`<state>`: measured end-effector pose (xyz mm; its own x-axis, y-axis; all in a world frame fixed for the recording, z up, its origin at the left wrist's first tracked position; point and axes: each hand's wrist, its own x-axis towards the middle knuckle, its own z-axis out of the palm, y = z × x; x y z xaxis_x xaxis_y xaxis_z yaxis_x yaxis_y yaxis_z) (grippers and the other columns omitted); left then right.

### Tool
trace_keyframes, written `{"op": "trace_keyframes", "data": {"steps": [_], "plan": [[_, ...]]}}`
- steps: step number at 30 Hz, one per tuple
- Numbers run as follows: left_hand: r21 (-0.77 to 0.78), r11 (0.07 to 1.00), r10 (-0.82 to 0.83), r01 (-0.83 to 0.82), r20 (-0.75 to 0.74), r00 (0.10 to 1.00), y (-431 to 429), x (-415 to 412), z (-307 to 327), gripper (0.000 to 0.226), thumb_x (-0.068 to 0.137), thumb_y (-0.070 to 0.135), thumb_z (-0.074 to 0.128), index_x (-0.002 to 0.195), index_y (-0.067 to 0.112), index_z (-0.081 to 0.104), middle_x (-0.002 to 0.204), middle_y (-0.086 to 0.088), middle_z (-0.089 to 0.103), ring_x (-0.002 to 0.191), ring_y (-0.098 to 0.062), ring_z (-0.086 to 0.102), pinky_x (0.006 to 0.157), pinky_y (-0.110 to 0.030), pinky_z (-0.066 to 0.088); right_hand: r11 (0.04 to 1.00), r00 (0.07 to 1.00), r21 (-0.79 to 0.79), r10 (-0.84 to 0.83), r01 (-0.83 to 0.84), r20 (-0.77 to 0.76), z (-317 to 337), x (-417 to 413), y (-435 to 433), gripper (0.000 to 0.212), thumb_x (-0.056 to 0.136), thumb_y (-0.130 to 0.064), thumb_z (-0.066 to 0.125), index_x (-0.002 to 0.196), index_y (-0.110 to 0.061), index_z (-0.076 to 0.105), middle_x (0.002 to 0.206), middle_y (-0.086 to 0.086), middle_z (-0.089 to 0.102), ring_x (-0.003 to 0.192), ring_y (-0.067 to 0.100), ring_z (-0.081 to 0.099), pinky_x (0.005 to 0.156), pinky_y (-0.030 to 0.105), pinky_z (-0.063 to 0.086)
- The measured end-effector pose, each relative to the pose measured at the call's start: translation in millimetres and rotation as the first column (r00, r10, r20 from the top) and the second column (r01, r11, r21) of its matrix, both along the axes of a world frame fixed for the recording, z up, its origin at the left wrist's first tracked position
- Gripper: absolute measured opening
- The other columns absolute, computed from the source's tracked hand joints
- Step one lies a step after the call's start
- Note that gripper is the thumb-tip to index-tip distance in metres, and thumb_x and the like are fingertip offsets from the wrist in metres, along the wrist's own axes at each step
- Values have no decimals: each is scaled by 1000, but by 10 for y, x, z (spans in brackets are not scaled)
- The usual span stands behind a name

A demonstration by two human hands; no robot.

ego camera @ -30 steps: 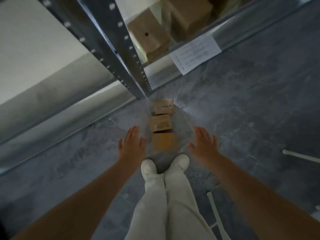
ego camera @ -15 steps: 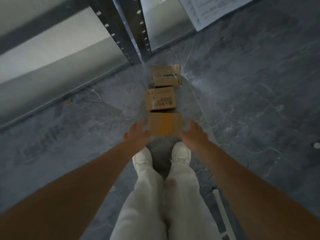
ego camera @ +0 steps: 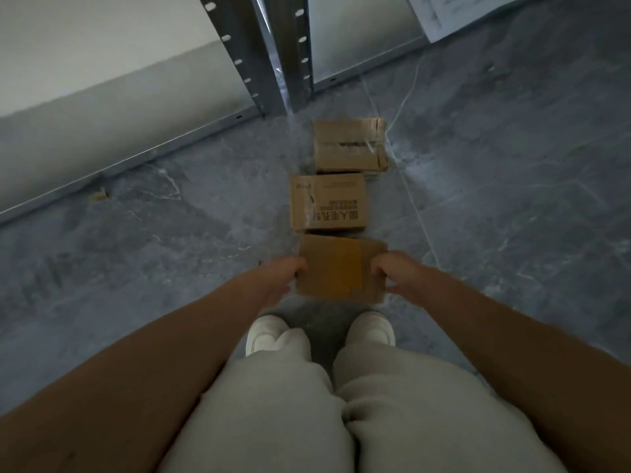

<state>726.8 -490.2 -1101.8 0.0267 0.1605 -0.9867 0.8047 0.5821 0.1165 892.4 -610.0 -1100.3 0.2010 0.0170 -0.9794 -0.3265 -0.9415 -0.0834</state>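
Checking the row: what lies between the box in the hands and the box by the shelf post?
One printed cardboard box, shown in the head view.

Some fingers of your left hand (ego camera: 280, 280) and right hand (ego camera: 396, 275) hide behind the nearest box (ego camera: 341, 268); print on the middle box (ego camera: 327, 203) is blurred; the top edge cuts the paper sheet (ego camera: 454, 15).

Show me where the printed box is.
Head view, centre: the printed box lies on the floor between the near taped box and the far box by the shelf post.
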Motion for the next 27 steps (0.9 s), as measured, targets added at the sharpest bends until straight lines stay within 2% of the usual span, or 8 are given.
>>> {"op": "trace_keyframes", "data": {"steps": [5, 8, 10, 13, 15, 18, 22, 27], "plan": [[25, 993, 118, -120, 72, 990, 54, 70, 787, 28, 92, 8, 49, 119, 12, 53, 126, -5, 51, 119, -20, 46, 95, -34, 38, 995, 995, 33, -94, 93, 34, 815, 92, 163, 30, 93, -7, 49, 123, -5, 53, 119, 14, 52, 117, 30, 50, 104, 45, 44], [98, 968, 217, -230, 127, 968, 60, 91, 1513, 25, 95, 9, 48, 118, 16, 51, 110, -1, 53, 106, -18, 47, 99, -36, 41, 983, 988, 139, -129, 117, 87, 1562, 124, 255, 31, 94, -11, 46, 122, -4, 56, 110, 12, 56, 103, 28, 55, 96, 42, 48], [164, 949, 247, -271, 150, 957, 76, 70, 2098, 29, 96, 12, 49, 124, 16, 49, 98, 0, 52, 96, -17, 49, 91, -35, 43, 973, 981, 194, -154, 128, 122, 2133, 124, 310, 34, 96, -18, 45, 126, -6, 55, 113, 12, 58, 107, 29, 57, 99, 47, 48], [220, 925, 271, -311, 193, 943, 157, 20, 3130, 27, 96, 13, 49, 123, 13, 51, 107, -7, 54, 96, -19, 52, 94, -40, 47, 946, 969, 289, -196, 147, 149, 3146, 144, 431, 35, 101, -30, 45, 128, -9, 54, 124, 13, 59, 112, 29, 57, 99, 54, 48], [251, 904, 283, -345, 253, 925, 255, -55, 3871, 24, 97, 11, 50, 120, 9, 55, 113, -12, 57, 102, -23, 56, 97, -42, 49, 931, 966, 339, -200, 135, 166, 3868, 177, 514, 37, 100, -38, 48, 126, -12, 54, 119, 9, 60, 107, 26, 59, 90, 52, 54], [315, 876, 243, -365, 364, 899, 384, -236, 4917, 18, 99, 16, 49, 111, 9, 61, 111, -8, 63, 106, -23, 60, 93, -38, 49, 889, 969, 451, -173, 78, 173, 4869, 170, 592, 26, 98, -49, 49, 98, -26, 60, 103, -1, 65, 89, 15, 63, 68, 40, 57], [439, 728, 294, -527, 494, 818, 366, -410, 5983, 18, 100, 19, 48, 86, 15, 59, 98, -9, 62, 94, -22, 59, 84, -37, 49, 835, 974, 549, -84, -46, 209, 5894, -16, 667, 47, 97, -52, 48, 129, -18, 55, 125, 5, 59, 110, 26, 58, 96, 49, 51], [611, 470, 286, -636, 577, 765, 252, -664, 6795, 28, 99, 32, 52, 79, 14, 55, 88, -13, 58, 86, -24, 57, 81, -46, 51, 696, 959, 710, -117, -106, 257, 6740, -374, 770, 49, 95, -40, 59, 137, -18, 48, 133, 7, 55, 116, 28, 57, 98, 51, 50]]}}
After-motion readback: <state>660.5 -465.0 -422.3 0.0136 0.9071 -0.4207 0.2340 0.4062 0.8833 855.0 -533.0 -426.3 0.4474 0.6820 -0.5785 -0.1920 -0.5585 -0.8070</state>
